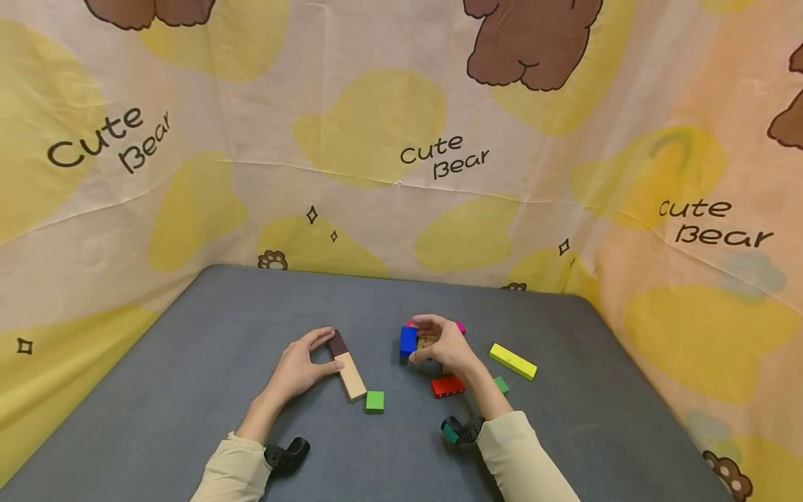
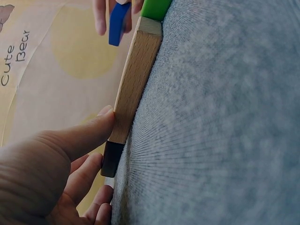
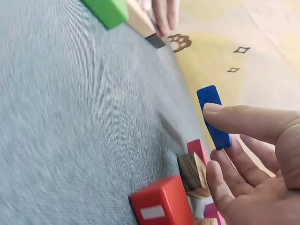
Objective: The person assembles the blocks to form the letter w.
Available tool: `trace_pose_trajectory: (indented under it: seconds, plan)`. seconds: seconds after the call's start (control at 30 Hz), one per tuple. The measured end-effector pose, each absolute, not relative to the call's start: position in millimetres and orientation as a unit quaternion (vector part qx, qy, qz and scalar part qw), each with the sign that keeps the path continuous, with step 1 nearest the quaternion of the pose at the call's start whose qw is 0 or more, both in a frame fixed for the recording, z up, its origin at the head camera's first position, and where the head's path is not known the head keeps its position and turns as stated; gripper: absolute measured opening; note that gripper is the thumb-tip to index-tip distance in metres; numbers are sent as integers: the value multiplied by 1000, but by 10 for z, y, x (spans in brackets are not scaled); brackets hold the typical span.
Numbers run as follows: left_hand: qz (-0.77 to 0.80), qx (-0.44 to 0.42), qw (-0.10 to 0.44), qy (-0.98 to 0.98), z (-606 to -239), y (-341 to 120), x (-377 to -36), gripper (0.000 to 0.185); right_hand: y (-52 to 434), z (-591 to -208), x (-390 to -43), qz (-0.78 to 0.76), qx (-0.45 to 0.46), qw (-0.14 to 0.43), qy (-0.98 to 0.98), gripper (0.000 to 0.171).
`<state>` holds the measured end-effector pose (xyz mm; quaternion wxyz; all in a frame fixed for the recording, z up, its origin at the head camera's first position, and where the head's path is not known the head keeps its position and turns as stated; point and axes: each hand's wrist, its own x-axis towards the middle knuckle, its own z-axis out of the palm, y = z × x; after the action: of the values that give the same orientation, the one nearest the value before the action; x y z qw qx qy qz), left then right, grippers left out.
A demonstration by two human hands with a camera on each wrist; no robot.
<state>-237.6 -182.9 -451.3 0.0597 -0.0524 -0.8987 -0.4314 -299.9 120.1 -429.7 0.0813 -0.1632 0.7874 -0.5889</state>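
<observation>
My left hand lies on the grey table and pinches a dark brown block, which butts against a long pale wooden block. In the left wrist view the thumb presses the wooden block near its joint with the dark block. My right hand pinches a blue block, which the right wrist view shows raised off the table. Under that hand lie a wood-grain block and a pink block.
A green cube sits at the wooden block's near end. A red block, a small green block and a yellow bar lie around my right wrist. A bear-print cloth walls in the table.
</observation>
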Motion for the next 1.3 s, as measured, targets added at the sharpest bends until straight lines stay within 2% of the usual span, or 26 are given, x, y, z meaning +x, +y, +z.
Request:
trace_pose_trajectory:
  seconds: [0.4,1.03,1.3]
  plan:
    - [-433,-52,61,-898,-4518,-1818,-2383,73,1167,-4364,-2786,-626,-125,50,768,71]
    - [-433,-56,64,-898,-4533,-1810,-2399,74,1067,-4440,-2529,-620,-150,95,765,72]
    - [-430,-58,65,-899,-4542,-1808,-2403,75,995,-4136,-2327,-594,-168,103,780,67]
